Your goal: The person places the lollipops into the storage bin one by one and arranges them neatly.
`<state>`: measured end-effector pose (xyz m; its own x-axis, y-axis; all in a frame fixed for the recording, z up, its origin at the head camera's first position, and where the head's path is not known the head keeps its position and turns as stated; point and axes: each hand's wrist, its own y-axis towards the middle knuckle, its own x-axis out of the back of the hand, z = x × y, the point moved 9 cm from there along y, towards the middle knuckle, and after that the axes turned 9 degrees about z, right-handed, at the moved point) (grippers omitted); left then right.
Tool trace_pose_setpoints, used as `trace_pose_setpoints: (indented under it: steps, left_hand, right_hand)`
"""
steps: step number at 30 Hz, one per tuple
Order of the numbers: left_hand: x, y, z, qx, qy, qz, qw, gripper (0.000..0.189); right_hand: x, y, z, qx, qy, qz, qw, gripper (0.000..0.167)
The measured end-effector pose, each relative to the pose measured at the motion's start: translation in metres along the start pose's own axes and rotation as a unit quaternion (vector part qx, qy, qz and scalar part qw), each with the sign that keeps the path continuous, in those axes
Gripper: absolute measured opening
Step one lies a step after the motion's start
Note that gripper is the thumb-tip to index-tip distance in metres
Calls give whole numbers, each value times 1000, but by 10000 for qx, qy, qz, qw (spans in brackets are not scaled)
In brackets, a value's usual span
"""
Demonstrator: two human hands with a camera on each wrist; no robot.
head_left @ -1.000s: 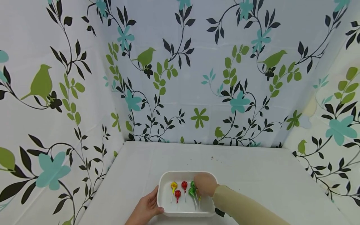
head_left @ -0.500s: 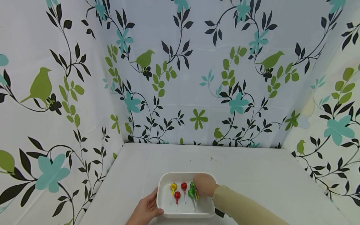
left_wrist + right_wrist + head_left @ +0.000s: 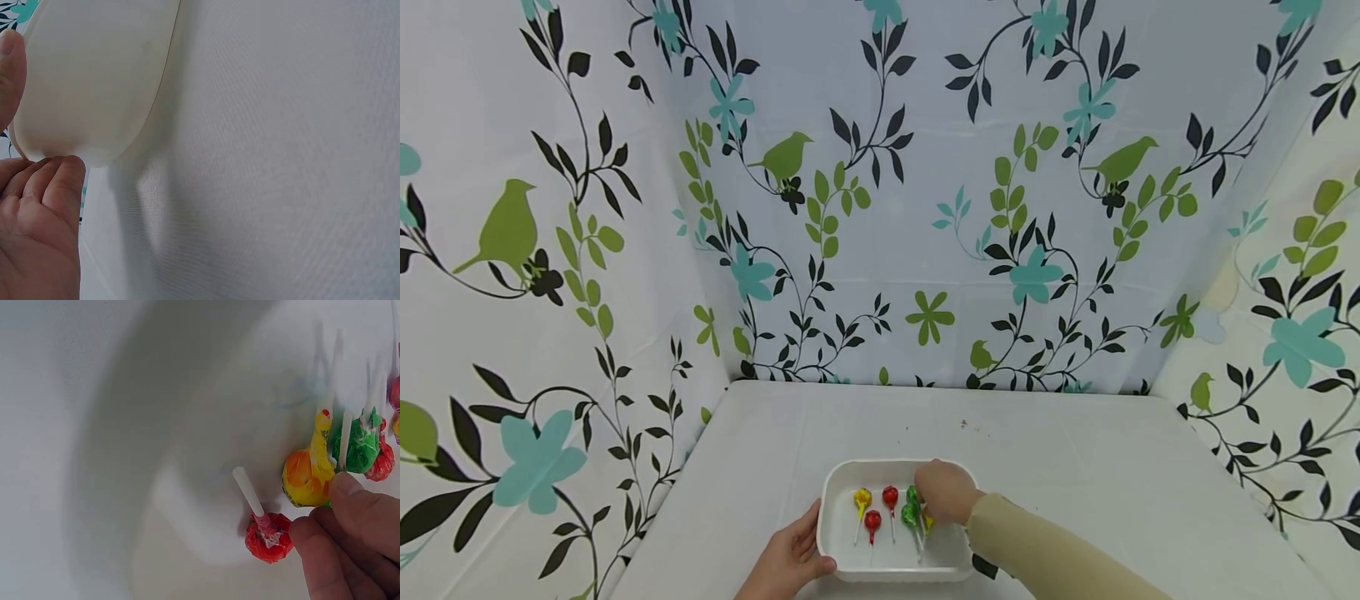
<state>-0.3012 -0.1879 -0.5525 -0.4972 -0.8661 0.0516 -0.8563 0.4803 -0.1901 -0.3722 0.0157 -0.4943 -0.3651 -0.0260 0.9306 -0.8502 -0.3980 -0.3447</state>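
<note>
My left hand (image 3: pixel 786 557) grips the left wall of a white tray (image 3: pixel 895 573), thumb over the rim; the left wrist view shows its fingers (image 3: pixel 62 181) against the outside. Inside the tray, my right hand (image 3: pixel 949 493) pinches a yellow lollipop (image 3: pixel 305 478) by its head, curled thumb and fingers at its edge. Two green lollipops (image 3: pixel 358 447) lie close beside it, one mostly under the thumb. Near the fingertips, a red lollipop (image 3: pixel 269 539) shows in the right wrist view; my hand hides it from the head view.
Towards the tray's left side lie another yellow lollipop (image 3: pixel 862 498) and two red lollipops (image 3: pixel 872 521). The tray stands near the front of a white-covered table (image 3: pixel 1075 467). Patterned curtains (image 3: pixel 880 250) with birds and leaves enclose the table at the back and sides.
The yellow lollipop by my right hand has shifted slightly away from me, up against the green ones. My left hand and the tray hold their place.
</note>
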Motion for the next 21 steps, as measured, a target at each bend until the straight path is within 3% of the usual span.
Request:
trace_pose_setpoints:
  steps: [5,15,21]
  left_hand:
    - [-1,0,2,70,-22,-9,10000,100]
    - [-4,0,2,23,-57,59,10000,99]
    - [-4,0,-1,-9,-57,53,10000,98]
  right_hand:
    - [-4,1,-2,16,134,-26,9999,17]
    - [-8,1,-4,94,-99,-231,9996,20]
    - [-1,-1,-5,83,78,-140,9998,11]
